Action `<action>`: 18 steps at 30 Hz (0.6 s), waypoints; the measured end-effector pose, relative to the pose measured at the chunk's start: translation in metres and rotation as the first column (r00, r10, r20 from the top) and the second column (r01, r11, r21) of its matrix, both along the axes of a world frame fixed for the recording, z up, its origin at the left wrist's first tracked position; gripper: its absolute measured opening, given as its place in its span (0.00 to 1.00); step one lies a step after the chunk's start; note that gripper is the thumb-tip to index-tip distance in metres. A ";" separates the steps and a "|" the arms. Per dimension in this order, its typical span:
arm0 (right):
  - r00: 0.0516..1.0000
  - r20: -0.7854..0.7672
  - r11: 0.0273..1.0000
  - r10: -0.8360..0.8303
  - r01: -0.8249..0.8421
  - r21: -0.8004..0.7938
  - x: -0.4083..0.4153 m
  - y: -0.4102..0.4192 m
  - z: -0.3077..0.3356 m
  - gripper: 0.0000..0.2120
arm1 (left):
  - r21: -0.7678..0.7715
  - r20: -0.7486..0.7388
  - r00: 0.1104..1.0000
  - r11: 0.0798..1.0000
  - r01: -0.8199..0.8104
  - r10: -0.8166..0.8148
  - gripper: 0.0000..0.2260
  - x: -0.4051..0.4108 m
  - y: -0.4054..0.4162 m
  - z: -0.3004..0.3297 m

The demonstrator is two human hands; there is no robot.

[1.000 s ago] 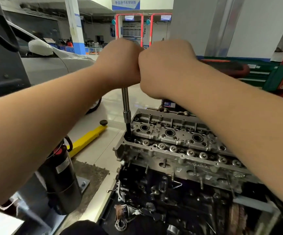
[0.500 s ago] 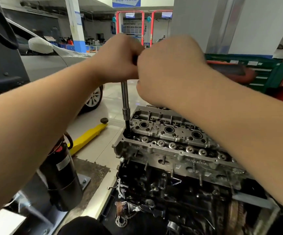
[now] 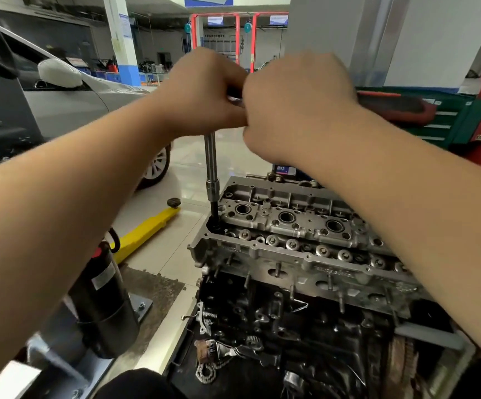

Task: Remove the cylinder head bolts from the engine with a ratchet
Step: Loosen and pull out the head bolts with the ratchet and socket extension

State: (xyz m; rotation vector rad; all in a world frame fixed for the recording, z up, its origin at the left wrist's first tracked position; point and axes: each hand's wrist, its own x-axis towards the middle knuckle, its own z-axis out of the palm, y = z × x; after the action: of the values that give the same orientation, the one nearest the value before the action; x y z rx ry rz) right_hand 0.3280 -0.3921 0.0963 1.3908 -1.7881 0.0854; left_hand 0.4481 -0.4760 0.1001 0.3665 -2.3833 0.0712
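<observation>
Both hands meet above the engine's far-left corner. The left hand (image 3: pixel 204 93) and right hand (image 3: pixel 296 105) curl around the ratchet (image 3: pixel 235 93) handle; its extension (image 3: pixel 211 168) drops straight down into the cylinder head (image 3: pixel 291 226).

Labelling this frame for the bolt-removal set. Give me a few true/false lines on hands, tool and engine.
1. Both hands grip the ratchet at the top of the extension. True: left hand and right hand meet there.
2. The socket sits at the head's right end. False: it enters the cylinder head at its left corner.
3. The extension stands nearly upright. True.
4. A red jack lies on the floor. False: the jack is yellow.
5. A car is parked at left. True.
</observation>
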 end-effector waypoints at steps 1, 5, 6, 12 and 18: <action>0.999 -0.043 0.999 0.026 -0.027 -0.023 0.009 0.003 -0.001 0.17 | 0.013 -0.004 1.000 1.000 0.027 -0.027 0.15 0.004 -0.001 -0.001; 0.995 0.093 0.993 0.047 -0.057 0.105 -0.005 -0.021 0.000 0.06 | -0.175 0.028 0.791 0.782 -0.598 0.611 0.10 -0.031 0.002 -0.001; 0.979 0.181 0.980 0.097 -0.126 0.154 -0.011 -0.023 0.001 0.13 | -0.207 0.039 0.713 0.704 -0.679 0.700 0.12 -0.037 0.010 0.000; 0.963 0.259 0.991 0.070 -0.096 0.089 -0.017 -0.018 -0.004 0.15 | -0.233 -0.009 0.815 0.792 -0.565 0.579 0.15 -0.042 -0.003 0.001; 0.996 -0.079 0.997 0.032 -0.038 -0.072 0.006 -0.009 -0.005 0.15 | 0.011 0.027 0.998 0.998 -0.057 0.056 0.15 -0.003 -0.009 0.000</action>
State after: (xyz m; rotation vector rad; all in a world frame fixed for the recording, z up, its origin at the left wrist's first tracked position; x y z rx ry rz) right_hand 0.3344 -0.4014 0.0914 1.3552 -1.6809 0.1129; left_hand 0.4452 -0.4853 0.0997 0.4410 -2.4008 0.0890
